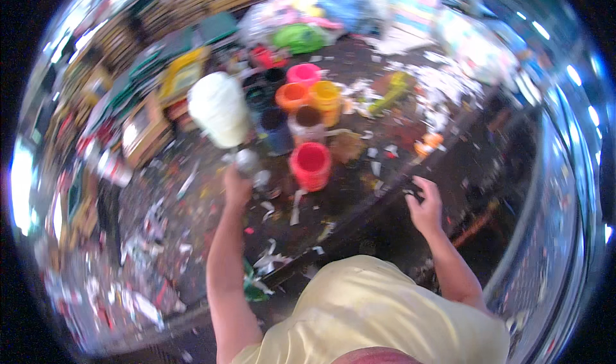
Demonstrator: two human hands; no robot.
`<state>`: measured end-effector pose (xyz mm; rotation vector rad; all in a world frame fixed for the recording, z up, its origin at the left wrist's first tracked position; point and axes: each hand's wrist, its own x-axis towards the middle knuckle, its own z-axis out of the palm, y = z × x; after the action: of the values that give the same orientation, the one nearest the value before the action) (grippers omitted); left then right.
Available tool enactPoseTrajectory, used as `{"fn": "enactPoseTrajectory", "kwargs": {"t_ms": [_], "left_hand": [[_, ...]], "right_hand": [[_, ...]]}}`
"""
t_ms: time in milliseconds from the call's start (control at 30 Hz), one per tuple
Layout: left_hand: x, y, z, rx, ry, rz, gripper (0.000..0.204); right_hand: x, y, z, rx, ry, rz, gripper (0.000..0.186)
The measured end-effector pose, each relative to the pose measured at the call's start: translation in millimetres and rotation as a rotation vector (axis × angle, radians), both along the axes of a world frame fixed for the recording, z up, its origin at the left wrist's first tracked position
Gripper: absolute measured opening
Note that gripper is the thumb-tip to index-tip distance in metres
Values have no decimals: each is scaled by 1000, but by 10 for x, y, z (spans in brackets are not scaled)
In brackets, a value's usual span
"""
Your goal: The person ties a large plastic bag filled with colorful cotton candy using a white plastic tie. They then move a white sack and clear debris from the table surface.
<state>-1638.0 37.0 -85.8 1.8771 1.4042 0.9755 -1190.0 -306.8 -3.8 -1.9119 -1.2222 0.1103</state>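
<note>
My left hand (237, 185) reaches out over the cluttered table, its fingers closed at the narrow lower end of a large white, rounded, bulb-like object (219, 109). Blur hides the exact grip. Beside those fingers is a small greyish round thing (246, 162). My right hand (427, 205) is off to the right above the table's near edge, fingers apart and slightly curled, holding nothing. Between the hands and farther off stands a group of cups: a red cup (312, 166), a pinkish-brown one (308, 123), a dark blue one (274, 130), an orange one (292, 97), a yellow one (326, 101) and a pink one (304, 74).
White scraps (449, 85) litter the far right of the paint-stained table (212, 210). Plastic bags, including a green one (300, 38), are heaped at the back. Stacked frames (147, 130) and a fallen whitish cup-like container (114, 170) lie at left.
</note>
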Motion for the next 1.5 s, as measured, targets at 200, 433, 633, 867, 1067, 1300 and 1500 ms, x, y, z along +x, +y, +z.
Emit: {"fn": "enactPoseTrajectory", "kwargs": {"t_ms": [200, 433, 633, 867, 1067, 1300, 1500], "left_hand": [[-262, -508, 514, 115, -10, 106, 73], [-166, -1484, 1654, 359, 191, 618, 35], [847, -2285, 2045, 608, 213, 502, 23], [3177, -2434, 1595, 456, -216, 13, 18], [5365, -2584, 1339, 330, -427, -466, 18], [7522, -2915, 1091, 153, -516, -983, 13], [9229, -3210, 877, 25, -437, -1202, 37]], "right_hand": [[28, -92, -127, 18, -119, 233, 52], [495, -65, -133, 102, -168, 530, 45], [1328, -641, -362, 16, -130, 594, 39], [2718, -1772, -320, -4, -131, 319, 31], [3533, -2833, -132, 97, -153, -150, 29], [3979, -3931, -89, 83, -192, -703, 30], [4445, -4441, -108, -7, -263, -996, 31]]}}
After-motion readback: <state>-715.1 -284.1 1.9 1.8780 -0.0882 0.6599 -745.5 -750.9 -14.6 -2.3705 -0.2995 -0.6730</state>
